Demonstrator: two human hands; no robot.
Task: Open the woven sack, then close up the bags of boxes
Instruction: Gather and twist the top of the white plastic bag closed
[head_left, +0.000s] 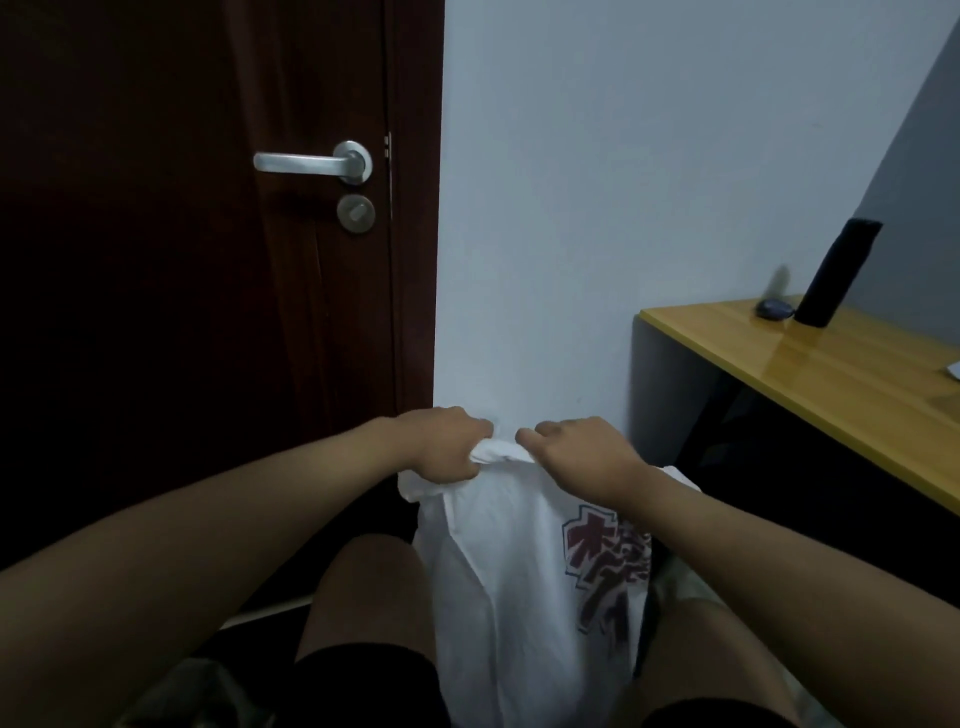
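The white bag (519, 582) stands upright between my bare knees, its long axis running straight up and down, its gathered mouth pointing up toward the wall. Dark red printed characters show on its right face. My left hand (447, 447) grips the bunched top from the left, fingers curled tight round the twisted plastic. My right hand (582, 457) pinches the same bunch from the right, knuckles up, so the two hands sit close together, almost touching, with a short twist of white between them. Both forearms reach forward and inward from the bottom corners. What is inside the bag I cannot tell.

Ahead is a pale wall (649, 156); to the left a dark brown door (182, 286) with a silver lever handle (311, 162). On my right a yellow-topped desk (831, 374) carries a leaning black cylinder (836, 273) and a small dark object just beside it.
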